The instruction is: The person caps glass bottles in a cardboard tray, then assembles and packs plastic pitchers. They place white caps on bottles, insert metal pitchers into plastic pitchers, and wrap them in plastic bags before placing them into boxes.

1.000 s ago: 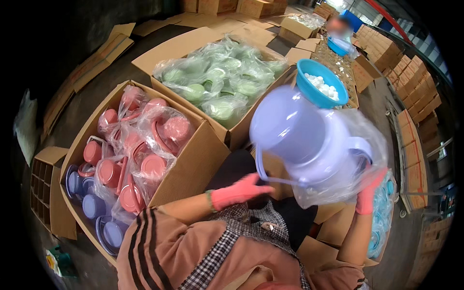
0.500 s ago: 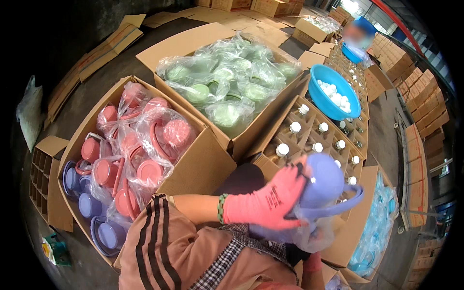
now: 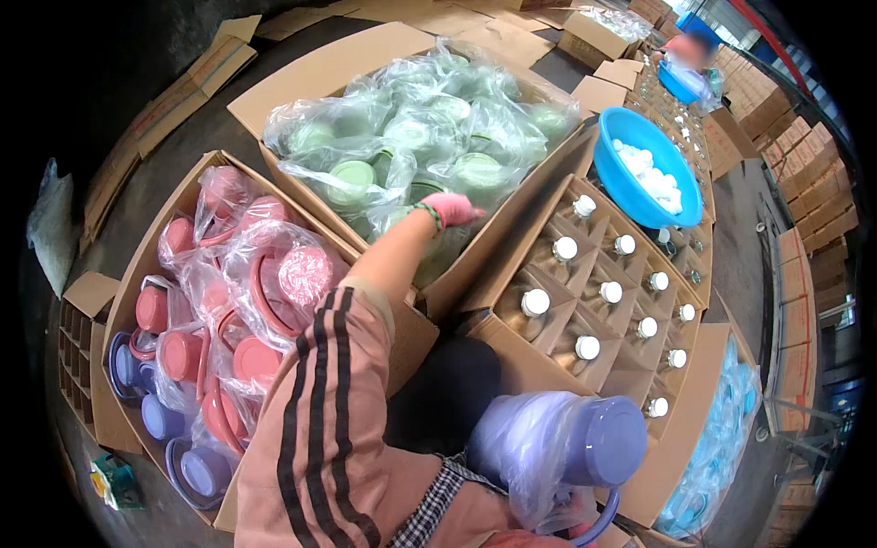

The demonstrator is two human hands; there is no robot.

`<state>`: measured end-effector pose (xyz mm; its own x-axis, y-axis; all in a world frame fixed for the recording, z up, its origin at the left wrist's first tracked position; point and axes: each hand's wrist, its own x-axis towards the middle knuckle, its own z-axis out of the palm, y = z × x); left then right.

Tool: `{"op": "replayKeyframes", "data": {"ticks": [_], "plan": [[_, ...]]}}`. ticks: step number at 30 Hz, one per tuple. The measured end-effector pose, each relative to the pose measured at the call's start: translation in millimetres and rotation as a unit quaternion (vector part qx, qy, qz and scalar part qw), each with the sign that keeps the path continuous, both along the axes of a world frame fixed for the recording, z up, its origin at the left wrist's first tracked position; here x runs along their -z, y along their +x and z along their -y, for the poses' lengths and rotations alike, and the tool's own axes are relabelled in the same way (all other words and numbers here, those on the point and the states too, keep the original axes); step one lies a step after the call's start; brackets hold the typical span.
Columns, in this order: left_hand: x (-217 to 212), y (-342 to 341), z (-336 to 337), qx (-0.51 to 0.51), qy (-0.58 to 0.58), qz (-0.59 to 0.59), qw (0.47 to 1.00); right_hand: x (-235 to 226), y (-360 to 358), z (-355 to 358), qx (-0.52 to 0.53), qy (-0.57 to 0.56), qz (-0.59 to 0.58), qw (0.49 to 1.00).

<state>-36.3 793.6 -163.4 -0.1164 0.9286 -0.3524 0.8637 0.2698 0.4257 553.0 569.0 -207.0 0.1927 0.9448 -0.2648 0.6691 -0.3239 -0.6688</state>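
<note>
Lying at five o'clock from left hand (image 3: 457, 211), purple jug (image 3: 585, 438) touched by half-hidden right hand (image 3: 583, 528); neither grip can be told; carton edge (image 3: 541, 181) near, three o'clock; open room above bottles (image 3: 610, 292), four.

Dark upper left, brighter upper right, fisheye-bent edges

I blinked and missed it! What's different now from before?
The left hand let go of the purple jug and moved forward, over the green jugs. The purple jug came lower in view, with the right hand mostly hidden by it. The pink jugs, bottles and blue bowl stayed put.
</note>
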Motion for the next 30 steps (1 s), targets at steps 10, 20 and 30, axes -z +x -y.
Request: {"op": "replayKeyframes", "data": {"ticks": [10, 20, 30], "plan": [[67.6, 29.5, 1.8, -0.019, 0.265, 0.077, 0.961, 16.8, -19.8, -4.1, 0.003, -0.044, -0.011, 0.999], [-147.4, 5.1, 140.4, -0.171, 0.639, 0.054, 0.748, -8.8, -40.2, -25.9, -0.043, 0.025, -0.091, 0.995], [-283.8, -16.7, 318.2, -0.08, 0.863, -0.014, 0.499, -198.6, -89.5, -103.7, -0.13, 0.256, -0.33, 0.899]]}}
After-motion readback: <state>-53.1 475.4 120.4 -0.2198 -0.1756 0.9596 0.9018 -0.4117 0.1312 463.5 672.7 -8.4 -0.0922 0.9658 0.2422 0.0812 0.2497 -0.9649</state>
